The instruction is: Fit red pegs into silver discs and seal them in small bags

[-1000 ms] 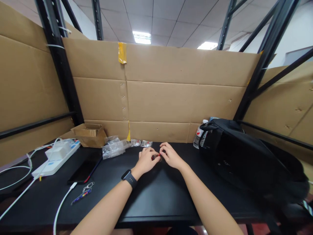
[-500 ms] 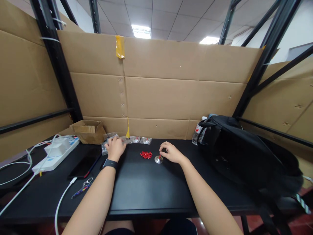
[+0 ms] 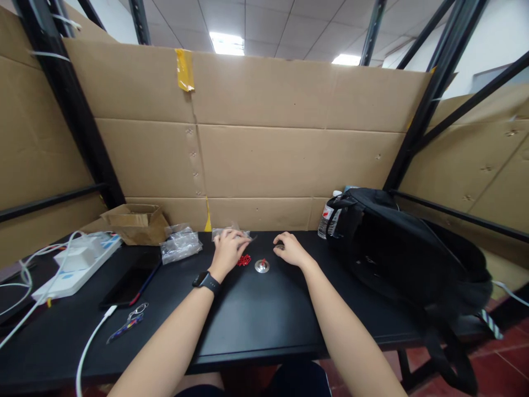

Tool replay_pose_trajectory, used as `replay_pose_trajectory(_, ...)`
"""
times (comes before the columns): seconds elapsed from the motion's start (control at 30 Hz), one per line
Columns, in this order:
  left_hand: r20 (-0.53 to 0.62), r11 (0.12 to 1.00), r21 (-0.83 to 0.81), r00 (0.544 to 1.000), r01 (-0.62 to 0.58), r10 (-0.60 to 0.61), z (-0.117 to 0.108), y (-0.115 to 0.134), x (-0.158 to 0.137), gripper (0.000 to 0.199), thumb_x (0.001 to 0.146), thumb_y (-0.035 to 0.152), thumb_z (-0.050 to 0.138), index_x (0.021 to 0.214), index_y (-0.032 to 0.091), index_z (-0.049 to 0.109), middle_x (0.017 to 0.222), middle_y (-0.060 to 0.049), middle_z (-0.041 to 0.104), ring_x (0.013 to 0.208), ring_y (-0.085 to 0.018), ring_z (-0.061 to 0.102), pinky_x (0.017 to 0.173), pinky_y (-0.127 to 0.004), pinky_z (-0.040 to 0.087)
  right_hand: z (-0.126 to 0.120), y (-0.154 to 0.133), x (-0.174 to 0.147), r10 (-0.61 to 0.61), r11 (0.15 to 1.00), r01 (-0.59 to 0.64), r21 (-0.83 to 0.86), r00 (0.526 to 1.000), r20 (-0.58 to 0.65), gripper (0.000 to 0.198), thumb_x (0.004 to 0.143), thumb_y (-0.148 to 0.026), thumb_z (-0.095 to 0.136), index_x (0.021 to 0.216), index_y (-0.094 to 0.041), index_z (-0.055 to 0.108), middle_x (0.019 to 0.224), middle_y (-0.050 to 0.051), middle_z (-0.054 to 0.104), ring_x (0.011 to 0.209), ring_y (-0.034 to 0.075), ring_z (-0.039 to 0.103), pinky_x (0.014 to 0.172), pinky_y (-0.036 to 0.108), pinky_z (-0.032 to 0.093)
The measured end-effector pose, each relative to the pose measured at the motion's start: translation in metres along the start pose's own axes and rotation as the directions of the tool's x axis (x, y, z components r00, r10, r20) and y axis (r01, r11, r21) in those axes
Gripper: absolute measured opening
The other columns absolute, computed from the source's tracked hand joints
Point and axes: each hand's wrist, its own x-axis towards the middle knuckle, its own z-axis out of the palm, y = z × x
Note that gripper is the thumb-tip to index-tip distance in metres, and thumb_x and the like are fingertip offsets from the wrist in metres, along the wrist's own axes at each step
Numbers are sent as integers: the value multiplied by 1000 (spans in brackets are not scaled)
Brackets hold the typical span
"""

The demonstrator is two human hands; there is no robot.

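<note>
A round silver metal disc (image 3: 262,267) lies on the black table with a small red piece standing at its centre. Just left of it is a little pile of red pieces (image 3: 244,260), partly covered by my left hand (image 3: 228,252). That hand's fingers are bent together, with a thin greyish thing at their tips that is too small to name. Behind it, small clear plastic packets (image 3: 219,232) are partly hidden. My right hand (image 3: 291,251) is off the disc, up and to its right, its curled fingers pinching a small metal piece (image 3: 280,247).
Crumpled clear plastic bags (image 3: 181,246) and an open cardboard box (image 3: 138,223) sit at the back left. Nearer are a power strip (image 3: 76,270), a phone (image 3: 132,280) and a keyring (image 3: 126,325). A water bottle (image 3: 328,218) and black backpack (image 3: 409,259) stand right.
My left hand has moved right, from the plastic bags to beside the red pieces. My right hand has left the disc, moving slightly right and back. The camera view has shifted a little.
</note>
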Motion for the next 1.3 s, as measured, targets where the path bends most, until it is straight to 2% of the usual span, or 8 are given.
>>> replay_pose_trajectory(0.13,184,994,-11,977,-111,112,14,3,-6,28,99,32,55,119,43,70,127,0,65,120,-28,45,95,-43,32,2,8,0,74,994,-65,-90,993,94,38,75,-27,76,112,-22,68,114,9,63,106,26,57,90,35,43)
replay_pose_trajectory(0.27,219,996,-5,971,-94,93,5,2,-8,40,95,28,58,134,38,57,134,-3,60,123,-29,46,95,-42,34,2,15,1,66,996,-57,-67,988,138,35,75,-22,74,110,-21,69,107,8,66,93,20,62,84,29,45)
replay_pose_trajectory(0.53,196,994,105,981,-13,-7,-13,2,-8,11,90,26,62,98,28,68,114,-6,69,120,-32,47,93,-46,33,3,18,2,29,999,-27,-19,993,111,28,74,-19,74,102,-20,71,101,6,70,88,18,65,79,25,47)
replay_pose_trajectory(0.63,190,994,106,981,15,-35,-12,2,-8,13,92,27,56,90,26,69,107,-6,71,114,-30,50,90,-45,33,2,17,2,40,999,-38,-20,992,116,28,75,-19,73,102,-21,72,102,7,70,89,18,65,79,25,48)
replay_pose_trajectory(0.93,179,992,67,977,103,-114,-6,-8,-3,12,90,30,59,89,26,70,100,-6,73,109,-29,55,93,-45,33,0,15,1,50,999,-47,-26,991,124,27,75,-20,74,102,-21,72,102,7,70,90,19,66,81,26,48)
replay_pose_trajectory(1.1,231,979,-37,955,198,-185,0,-24,-1,33,94,55,50,110,35,71,126,-4,68,123,-33,49,97,-48,34,-2,13,0,53,998,-50,-27,990,130,27,75,-20,73,102,-21,72,102,7,69,90,19,65,81,26,48)
replay_pose_trajectory(1.2,280,965,-64,933,254,-227,8,-31,0,45,99,62,32,133,48,59,143,1,58,133,-35,41,101,-54,31,-2,12,0,55,998,-51,-38,989,135,28,75,-19,74,103,-21,72,102,7,69,90,19,65,82,26,48)
replay_pose_trajectory(1.3,298,964,-61,926,260,-231,20,-35,3,51,99,64,26,142,50,49,147,2,54,135,-37,38,105,-56,27,-2,13,0,56,998,-51,-38,988,143,29,75,-19,74,104,-20,72,103,7,69,91,19,65,83,26,48)
